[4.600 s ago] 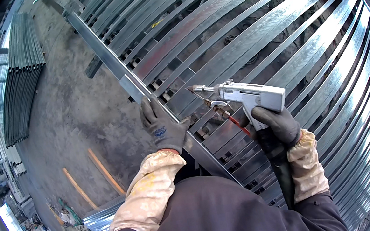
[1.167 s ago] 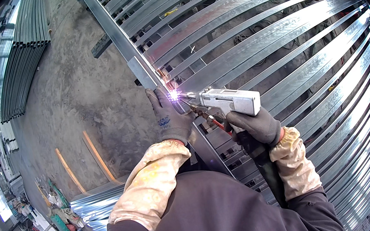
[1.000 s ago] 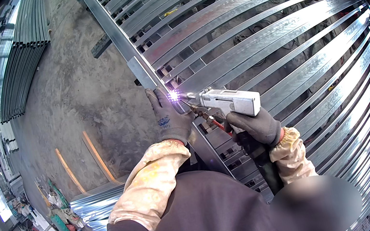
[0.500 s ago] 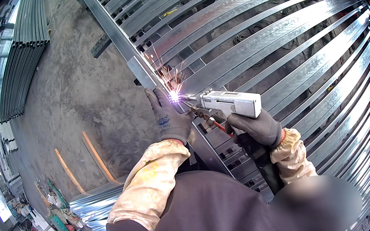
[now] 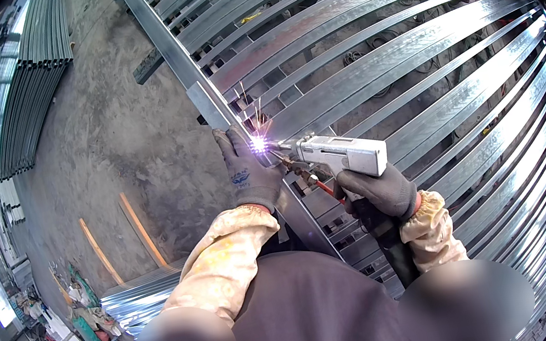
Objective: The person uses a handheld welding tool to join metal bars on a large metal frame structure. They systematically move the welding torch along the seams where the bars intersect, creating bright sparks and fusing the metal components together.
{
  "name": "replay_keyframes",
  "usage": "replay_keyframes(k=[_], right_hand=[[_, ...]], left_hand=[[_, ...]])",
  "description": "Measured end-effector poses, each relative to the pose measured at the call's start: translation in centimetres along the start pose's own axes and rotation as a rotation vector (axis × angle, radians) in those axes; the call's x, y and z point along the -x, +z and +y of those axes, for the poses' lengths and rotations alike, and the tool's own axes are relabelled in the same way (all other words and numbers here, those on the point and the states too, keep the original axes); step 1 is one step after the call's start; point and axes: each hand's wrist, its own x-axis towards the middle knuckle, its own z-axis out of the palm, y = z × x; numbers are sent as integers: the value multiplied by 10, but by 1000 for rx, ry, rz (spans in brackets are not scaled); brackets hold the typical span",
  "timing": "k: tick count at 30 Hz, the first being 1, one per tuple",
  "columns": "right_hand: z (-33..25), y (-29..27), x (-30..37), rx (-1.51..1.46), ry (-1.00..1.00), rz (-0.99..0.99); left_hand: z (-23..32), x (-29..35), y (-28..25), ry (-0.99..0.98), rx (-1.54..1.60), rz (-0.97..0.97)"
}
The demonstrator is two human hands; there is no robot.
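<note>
A welding gun (image 5: pixel 342 152) with a silver-white body is in my right hand (image 5: pixel 381 192), whose grey-gloved fingers are wrapped round its dark grip. The gun's nozzle meets the steel rail (image 5: pixel 177 53) at a bright violet-white welding spot (image 5: pixel 258 144), from which a few sparks fly up. Close to the left of that glare, my left hand (image 5: pixel 248 171), in a grey glove, lies against the rail with its fingers stretched out. Its thumb side is partly lost near the glare. A red hose (image 5: pixel 326 187) and brass fittings hang below the gun.
Many long shiny steel bars (image 5: pixel 374 81) run off to the right from the rail, with gaps between them. Cables lie on the floor beneath. On the concrete floor (image 5: pixel 114 125) at left are two wooden strips (image 5: pixel 142 228). Stacked tubes (image 5: pixel 40 94) stand at far left.
The spray of sparks has shrunk and become narrower. Both hands and the welding gun are almost where they were, with the gun a touch further right.
</note>
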Motion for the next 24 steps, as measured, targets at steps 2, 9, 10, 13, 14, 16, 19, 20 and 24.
replay_keyframes(k=[2,9,10,13,14,16,19,20,24], right_hand=[[-1,1,1,-2,8,5],[2,1,2,8,-18,17],[2,0,3,8,-10,7],[3,-1,3,24,7,4],[3,-1,3,32,12,7],[1,0,5,34,20,14],[3,-1,6,23,9,17],[5,-1,6,17,1,16],[6,-2,5,32,9,11]], left_hand=[[0,0,0,14,14,7],[-2,-1,1,-4,-42,-12],[-2,0,2,1,-40,-9],[-4,0,3,11,-40,3],[-6,0,5,11,-43,10],[-8,-1,7,16,-53,17],[-8,-1,7,29,-63,18],[-8,-1,7,35,-62,20],[-5,-1,4,-4,-78,-26]])
